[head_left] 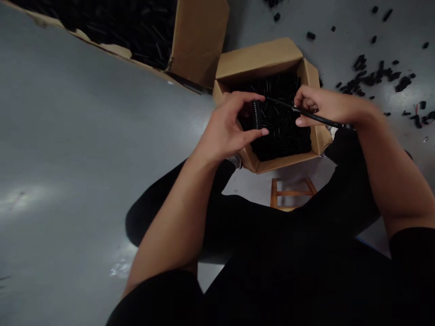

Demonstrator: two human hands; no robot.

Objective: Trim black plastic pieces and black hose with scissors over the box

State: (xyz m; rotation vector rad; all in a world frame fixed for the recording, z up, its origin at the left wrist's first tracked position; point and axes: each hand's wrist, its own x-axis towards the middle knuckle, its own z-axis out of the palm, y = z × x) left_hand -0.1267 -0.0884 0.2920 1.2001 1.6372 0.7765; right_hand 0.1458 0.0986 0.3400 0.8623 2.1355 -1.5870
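Observation:
My left hand (231, 124) is closed on a short black ribbed piece (256, 114), held upright between thumb and fingers over the small cardboard box (261, 56). My right hand (321, 105) pinches a thin black rod-like tool (306, 111) whose tip points left toward the ribbed piece, a little apart from it. The box below both hands is filled with several small black parts (283, 131). Both forearms reach forward over my black-clad legs.
A larger cardboard box (200, 40) with black parts stands at the upper left, touching the small box. Loose black pieces (374, 79) lie scattered on the grey floor at the upper right. A small wooden stool (290, 194) shows between my legs.

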